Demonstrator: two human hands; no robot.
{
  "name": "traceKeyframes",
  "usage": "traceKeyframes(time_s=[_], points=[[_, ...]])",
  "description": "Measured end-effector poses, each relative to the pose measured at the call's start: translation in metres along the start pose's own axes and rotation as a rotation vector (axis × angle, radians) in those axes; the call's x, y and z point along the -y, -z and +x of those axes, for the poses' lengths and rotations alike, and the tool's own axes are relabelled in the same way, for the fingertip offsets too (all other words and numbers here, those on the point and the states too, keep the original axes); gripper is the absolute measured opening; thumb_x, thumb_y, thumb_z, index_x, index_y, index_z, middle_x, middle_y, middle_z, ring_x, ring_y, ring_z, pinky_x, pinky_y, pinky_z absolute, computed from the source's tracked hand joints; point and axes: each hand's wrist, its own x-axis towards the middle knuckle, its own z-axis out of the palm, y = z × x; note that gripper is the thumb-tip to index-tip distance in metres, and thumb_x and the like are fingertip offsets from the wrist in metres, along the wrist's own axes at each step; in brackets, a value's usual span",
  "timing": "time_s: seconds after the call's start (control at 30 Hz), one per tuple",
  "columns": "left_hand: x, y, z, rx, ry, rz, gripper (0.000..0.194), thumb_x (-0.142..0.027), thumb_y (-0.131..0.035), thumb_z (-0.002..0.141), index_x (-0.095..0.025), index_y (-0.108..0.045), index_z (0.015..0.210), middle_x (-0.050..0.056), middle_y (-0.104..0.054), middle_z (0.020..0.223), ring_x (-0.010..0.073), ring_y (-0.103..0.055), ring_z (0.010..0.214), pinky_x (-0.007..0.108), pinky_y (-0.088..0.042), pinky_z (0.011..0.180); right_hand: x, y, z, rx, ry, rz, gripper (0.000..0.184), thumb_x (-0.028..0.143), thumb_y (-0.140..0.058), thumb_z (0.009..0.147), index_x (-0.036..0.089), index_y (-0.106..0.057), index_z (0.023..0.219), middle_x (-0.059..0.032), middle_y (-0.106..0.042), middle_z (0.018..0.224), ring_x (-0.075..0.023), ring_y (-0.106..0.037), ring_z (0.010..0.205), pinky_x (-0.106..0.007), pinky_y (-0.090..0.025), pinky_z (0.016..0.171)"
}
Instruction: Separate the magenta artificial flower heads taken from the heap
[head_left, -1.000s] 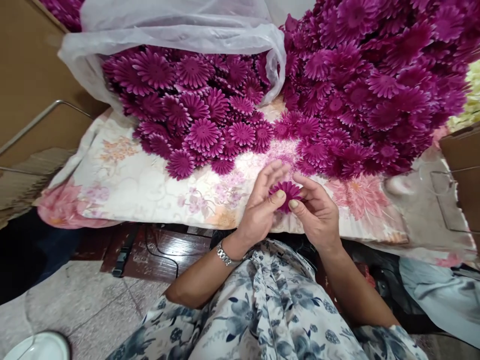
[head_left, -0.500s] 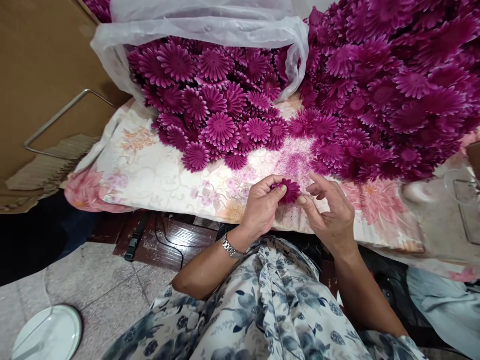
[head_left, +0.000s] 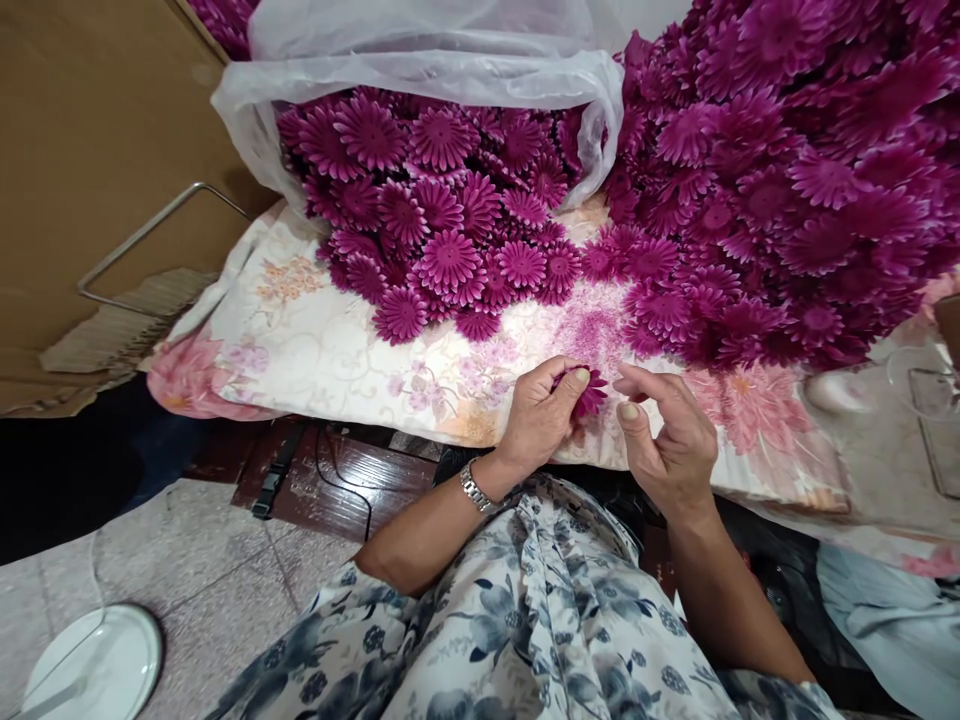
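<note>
A floral-print cloth point(head_left: 322, 365) spreads across the middle of the frame, with a patterned blouse point(head_left: 555, 610) at the bottom centre. On the cloth, a heap of magenta daisy-like flower heads point(head_left: 750, 190) fills the upper right. A brown cardboard box point(head_left: 112, 130) stands at the upper left, and beside it a translucent plastic bag point(head_left: 420, 82) holds a second magenta pile point(head_left: 450, 260), which spills from its mouth toward the centre. Just right of the centre, the right hand point(head_left: 670, 440) has its thumb and forefinger apart, the other fingers loosely curled. The left hand point(head_left: 541, 412) pinches a single flower head point(head_left: 591, 394) between thumb and fingers; the flower sits between the two hands, near the right fingertips. A metal-band wristwatch point(head_left: 475, 486) circles the left wrist.
</note>
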Motion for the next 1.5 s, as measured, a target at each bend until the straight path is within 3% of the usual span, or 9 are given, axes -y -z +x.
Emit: traceKeyframes(time_s=[0.27, 0.5, 0.7, 0.83, 0.97, 1.1, 1.23, 1.37, 1.5], points=[[-0.004, -0.006, 0.002, -0.031, 0.003, -0.007, 0.036, -0.046, -0.068, 0.071, -0.017, -0.051, 0.059, -0.006, -0.048, 0.047, 0.0053, -0.043, 0.034, 0.018, -0.032, 0.032, -0.001, 0.004, 0.002, -0.066, 0.045, -0.026, 0.031, 0.021, -0.054, 0.086, 0.021, -0.059, 0.116, -0.006, -0.066, 0.091, -0.0171, -0.061, 0.084, -0.033, -0.05, 0.076], [-0.006, -0.007, 0.001, -0.034, -0.172, 0.197, 0.04, -0.044, -0.065, 0.075, -0.015, -0.049, 0.052, -0.005, -0.04, 0.048, 0.0044, -0.036, 0.047, 0.019, -0.029, 0.045, 0.006, 0.004, 0.007, -0.061, 0.043, -0.001, 0.021, 0.026, -0.061, 0.082, 0.018, -0.061, 0.102, -0.0048, -0.063, 0.084, -0.0166, -0.059, 0.08, -0.031, -0.049, 0.073], [0.0, -0.006, -0.002, 0.028, -0.093, 0.036, 0.046, -0.053, -0.048, 0.085, -0.017, -0.048, 0.057, -0.004, -0.041, 0.051, 0.0056, -0.036, 0.046, 0.022, -0.029, 0.044, -0.002, 0.0, 0.011, 0.011, 0.022, 0.045, 0.011, 0.019, -0.065, 0.079, 0.018, -0.06, 0.088, -0.001, -0.061, 0.076, -0.0126, -0.057, 0.072, -0.027, -0.047, 0.067], [0.005, -0.002, -0.002, 0.039, -0.031, 0.035, 0.043, -0.052, -0.055, 0.081, -0.017, -0.045, 0.058, -0.005, -0.039, 0.05, 0.0058, -0.035, 0.045, 0.022, -0.027, 0.043, -0.006, -0.002, 0.007, -0.023, 0.003, 0.044, 0.003, 0.016, -0.061, 0.082, 0.018, -0.061, 0.083, -0.0011, -0.062, 0.075, -0.0124, -0.058, 0.071, -0.027, -0.046, 0.066], [0.005, 0.0, -0.001, 0.019, -0.018, 0.011, 0.044, -0.051, -0.059, 0.078, -0.017, -0.042, 0.056, -0.006, -0.037, 0.05, 0.0047, -0.033, 0.043, 0.021, -0.026, 0.04, -0.021, 0.01, 0.014, -0.157, -0.011, -0.046, 0.005, 0.016, -0.059, 0.082, 0.019, -0.062, 0.079, 0.0001, -0.061, 0.07, -0.012, -0.057, 0.066, -0.027, -0.044, 0.062], [0.004, -0.003, -0.001, 0.007, 0.02, -0.061, 0.043, -0.052, -0.058, 0.079, -0.018, -0.044, 0.057, -0.006, -0.04, 0.048, 0.0053, -0.036, 0.039, 0.02, -0.027, 0.037, -0.056, 0.049, 0.039, -0.37, 0.032, -0.441, 0.011, 0.023, -0.057, 0.085, 0.018, -0.067, 0.087, -0.0048, -0.063, 0.073, -0.0154, -0.055, 0.067, -0.031, -0.041, 0.064], [0.0, -0.008, 0.001, -0.054, 0.087, -0.176, 0.039, -0.052, -0.064, 0.074, -0.016, -0.054, 0.064, -0.004, -0.048, 0.054, 0.0064, -0.044, 0.047, 0.019, -0.036, 0.045, -0.058, 0.063, 0.048, -0.287, 0.069, -0.561, 0.034, 0.032, -0.063, 0.082, 0.019, -0.061, 0.113, -0.0126, -0.063, 0.103, -0.0254, -0.055, 0.099, -0.039, -0.043, 0.082], [-0.003, -0.011, 0.003, -0.074, 0.089, -0.241, 0.037, -0.049, -0.07, 0.069, -0.014, -0.059, 0.066, -0.002, -0.051, 0.061, 0.0073, -0.047, 0.06, 0.019, -0.041, 0.058, -0.021, 0.024, 0.03, 0.05, 0.237, -0.239, 0.018, 0.027, -0.065, 0.079, 0.019, -0.061, 0.095, -0.0051, -0.064, 0.083, -0.0184, -0.058, 0.08, -0.032, -0.048, 0.07], [-0.004, -0.01, 0.0, 0.023, 0.098, -0.232, 0.034, -0.044, -0.068, 0.072, -0.014, -0.056, 0.061, -0.004, -0.046, 0.058, 0.0065, -0.042, 0.056, 0.019, -0.039, 0.055, -0.008, -0.002, 0.017, 0.113, 0.123, -0.075, 0.005, 0.021, -0.06, 0.083, 0.019, -0.056, 0.08, -0.0007, -0.057, 0.068, -0.0137, -0.053, 0.066, -0.028, -0.046, 0.062]])
